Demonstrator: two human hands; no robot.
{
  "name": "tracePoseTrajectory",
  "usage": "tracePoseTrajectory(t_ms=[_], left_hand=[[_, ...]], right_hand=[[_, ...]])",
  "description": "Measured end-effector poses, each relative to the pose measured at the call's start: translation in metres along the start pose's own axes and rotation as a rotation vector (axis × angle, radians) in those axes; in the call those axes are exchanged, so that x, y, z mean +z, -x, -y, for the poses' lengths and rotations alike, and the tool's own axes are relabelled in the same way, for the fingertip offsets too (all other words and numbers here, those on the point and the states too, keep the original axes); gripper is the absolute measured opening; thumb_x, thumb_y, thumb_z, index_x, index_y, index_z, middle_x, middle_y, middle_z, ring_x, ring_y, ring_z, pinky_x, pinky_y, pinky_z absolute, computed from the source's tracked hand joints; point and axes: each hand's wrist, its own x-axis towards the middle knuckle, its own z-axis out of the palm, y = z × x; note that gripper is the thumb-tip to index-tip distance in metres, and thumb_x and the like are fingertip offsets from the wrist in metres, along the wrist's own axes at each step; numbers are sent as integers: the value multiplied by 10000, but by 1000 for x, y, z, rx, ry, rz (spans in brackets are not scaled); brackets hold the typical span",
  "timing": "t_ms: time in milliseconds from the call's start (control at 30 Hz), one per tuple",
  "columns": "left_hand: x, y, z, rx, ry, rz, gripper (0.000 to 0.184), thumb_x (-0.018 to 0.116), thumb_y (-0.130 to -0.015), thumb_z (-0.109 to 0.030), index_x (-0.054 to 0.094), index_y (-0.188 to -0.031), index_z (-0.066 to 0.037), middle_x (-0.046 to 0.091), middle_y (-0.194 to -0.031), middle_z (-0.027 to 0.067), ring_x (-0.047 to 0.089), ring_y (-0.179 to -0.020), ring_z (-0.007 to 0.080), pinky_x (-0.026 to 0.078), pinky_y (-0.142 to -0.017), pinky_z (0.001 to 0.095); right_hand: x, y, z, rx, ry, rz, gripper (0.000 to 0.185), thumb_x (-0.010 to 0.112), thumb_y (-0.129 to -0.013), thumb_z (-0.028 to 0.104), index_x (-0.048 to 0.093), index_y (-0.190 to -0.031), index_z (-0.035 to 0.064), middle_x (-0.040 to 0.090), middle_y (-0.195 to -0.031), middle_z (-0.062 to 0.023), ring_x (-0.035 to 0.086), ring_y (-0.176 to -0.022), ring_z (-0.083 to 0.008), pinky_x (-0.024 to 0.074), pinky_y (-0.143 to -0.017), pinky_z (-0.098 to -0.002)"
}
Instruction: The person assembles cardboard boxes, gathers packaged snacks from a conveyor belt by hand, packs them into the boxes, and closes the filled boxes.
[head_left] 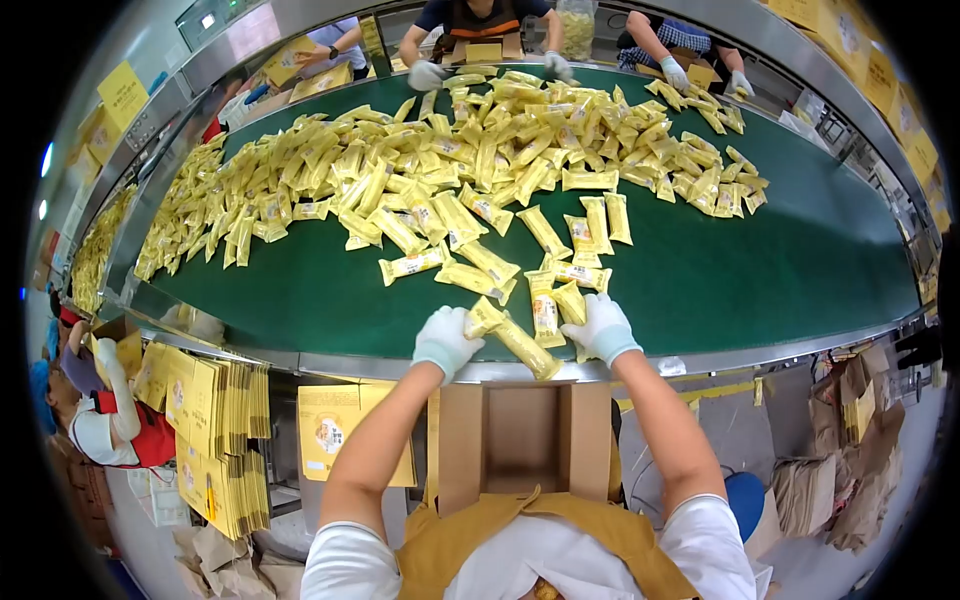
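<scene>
My left hand, in a white glove, is closed on the end of a yellow wrapped snack packet at the near edge of the green belt. Another snack packet lies slanted beside it, its lower end over the metal rim. My right hand, gloved too, has its fingers closed round a yellow snack packet. Between the hands a packet lies lengthwise. An open cardboard box stands directly below, between my forearms, with its bare inside showing.
A large heap of yellow packets covers the far part of the green belt. Co-workers' gloved hands are at the far side. Stacked flat yellow cartons stand at left, brown bags at right. A metal rim edges the belt.
</scene>
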Motion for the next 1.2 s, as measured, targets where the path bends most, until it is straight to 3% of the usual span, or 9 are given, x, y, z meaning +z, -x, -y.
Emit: tracePoseTrajectory(t_ms=[167,267,367,433,633,767,900,1100,1200], left_hand=[[-42,6,-6,267,138,-271,498,811,-760,-291,654,-1185,-84,669,-1167,162,617,-1081,380,521,-927,445],[-58,0,-40,654,98,134,439,781,-782,-255,665,-1174,-96,693,-1116,152,640,-1045,380,522,-916,448],[-12,-15,-57,963,-135,164,375,720,-828,-238,657,-1181,-131,718,-1026,131,688,-949,360,545,-853,444],[-1,-20,-64,941,-256,233,374,716,-833,-248,645,-1185,-144,716,-1044,128,692,-942,357,550,-839,440],[-6,-15,-37,869,-353,148,287,657,-876,-219,629,-1155,-161,704,-980,121,704,-908,326,558,-796,447],[-23,-19,16,513,-353,-11,333,663,-873,-224,617,-1186,-120,692,-1046,108,680,-1011,307,533,-879,441],[-4,-8,55,588,-444,-300,666,760,-807,-395,542,-1347,-72,627,-1218,151,570,-1221,334,436,-1064,472],[-12,12,48,496,-244,-159,1028,823,-696,-577,424,-1478,-42,527,-1320,236,475,-1287,407,341,-1121,500],[-25,7,42,421,-281,-43,1048,848,-666,-568,432,-1469,-38,539,-1317,205,505,-1244,378,367,-1086,484]], right_hand=[[-24,-7,-12,149,30,-49,370,735,-786,205,612,-1081,19,636,-1134,-208,665,-1037,-386,562,-896,-448],[-51,-3,5,142,-129,-165,374,706,-811,272,598,-1063,18,685,-1047,-229,680,-991,-398,559,-870,-468],[-64,-6,47,58,-217,-163,399,694,-826,356,603,-1039,31,705,-983,-239,687,-929,-417,561,-824,-481],[-40,-21,65,-31,-97,-162,458,709,-814,420,614,-1041,35,714,-985,-233,698,-892,-417,563,-794,-485],[8,-50,66,-75,150,26,402,711,-827,268,572,-1142,59,723,-918,-143,716,-881,-339,576,-743,-444],[-2,-34,26,-319,348,-256,188,592,-899,147,624,-1083,123,716,-843,-65,711,-808,-301,559,-734,-439],[-1,5,4,-498,436,-352,485,673,-879,347,574,-1276,86,651,-1082,-133,620,-1041,-310,478,-925,-437],[-4,20,3,-389,196,-283,1014,826,-694,554,451,-1428,-37,573,-1227,-187,521,-1179,-339,395,-1017,-451],[-46,1,25,-217,312,183,987,839,-622,598,557,-1334,-25,615,-1190,-173,539,-1162,-346,407,-1011,-446]])
